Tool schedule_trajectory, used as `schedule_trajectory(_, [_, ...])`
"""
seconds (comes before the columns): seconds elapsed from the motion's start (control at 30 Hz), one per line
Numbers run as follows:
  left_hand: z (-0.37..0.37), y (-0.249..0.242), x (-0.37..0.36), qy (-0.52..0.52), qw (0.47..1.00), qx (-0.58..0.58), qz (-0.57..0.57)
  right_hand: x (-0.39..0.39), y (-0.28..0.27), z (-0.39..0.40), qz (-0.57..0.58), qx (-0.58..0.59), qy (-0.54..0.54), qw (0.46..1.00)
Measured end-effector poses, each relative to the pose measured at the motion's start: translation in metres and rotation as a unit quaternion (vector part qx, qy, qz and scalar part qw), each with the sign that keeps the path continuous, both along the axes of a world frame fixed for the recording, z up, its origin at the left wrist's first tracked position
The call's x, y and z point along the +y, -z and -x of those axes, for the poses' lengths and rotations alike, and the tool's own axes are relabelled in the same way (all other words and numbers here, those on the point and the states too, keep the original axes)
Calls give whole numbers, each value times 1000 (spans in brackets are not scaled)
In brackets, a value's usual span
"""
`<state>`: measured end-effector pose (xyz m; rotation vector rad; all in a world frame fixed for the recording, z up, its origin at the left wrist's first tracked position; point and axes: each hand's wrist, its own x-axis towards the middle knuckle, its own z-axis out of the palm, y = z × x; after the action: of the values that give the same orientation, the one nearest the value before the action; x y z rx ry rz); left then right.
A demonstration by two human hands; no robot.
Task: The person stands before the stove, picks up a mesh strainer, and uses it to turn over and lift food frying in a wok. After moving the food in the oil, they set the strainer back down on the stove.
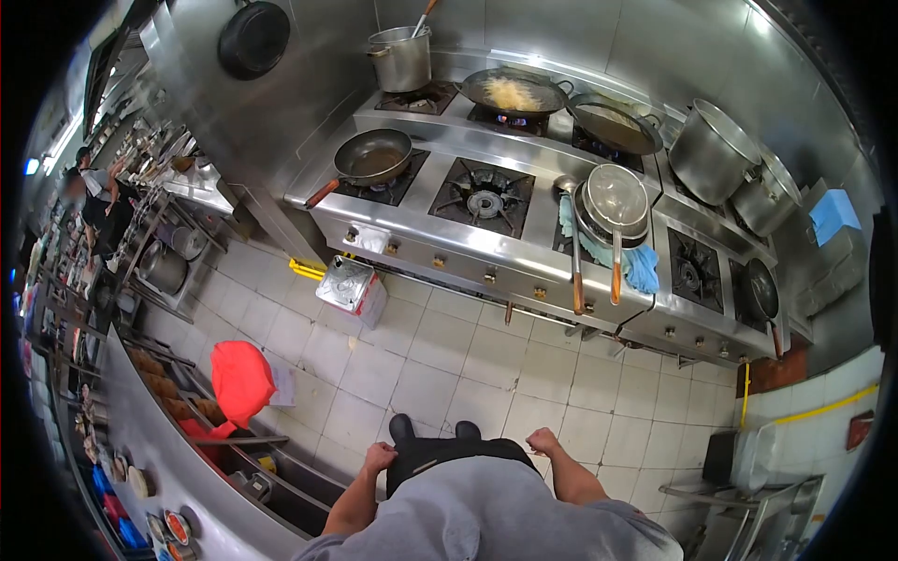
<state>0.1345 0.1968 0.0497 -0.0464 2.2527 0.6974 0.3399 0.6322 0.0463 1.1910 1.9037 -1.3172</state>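
My left hand [379,456] hangs beside my dark apron, its fingers curled and nothing visible in them. On the other side my right hand [543,441] is closed in a loose fist, also with nothing showing in it. Both hands are away from the stove [426,248] in front of me. A mesh strainer [617,194] rests over a pot on the stove, next to a long-handled ladle [577,271] and a blue cloth [642,268]. At the back, pale food fries in a wok [477,89] above a blue flame.
A second wok [599,126], a frying pan [372,157] and large pots [711,154] stand on the burners. A square tin [346,285] sits on the tiled floor. A red bag [241,383] lies by the steel counter [178,458]. Another person [98,187] stands far left.
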Motion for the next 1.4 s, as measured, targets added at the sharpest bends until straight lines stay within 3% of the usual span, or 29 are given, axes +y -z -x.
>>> schedule_trajectory(0.37, [-21,3,0,8,1000,-12,11,3,24,-18,36,-8,27,999])
schedule_trajectory(0.57, [-23,3,18,27,1000,-6,15,0,8,-21,16,-3,-5,1000])
schedule_trajectory(1.07, [-17,6,23,24,999,-23,-14,-4,6,-49,27,7,67,997])
schedule_trajectory(1.4, [-30,12,2,8,999,13,-29,-18,16,-47,5,18,23,1000])
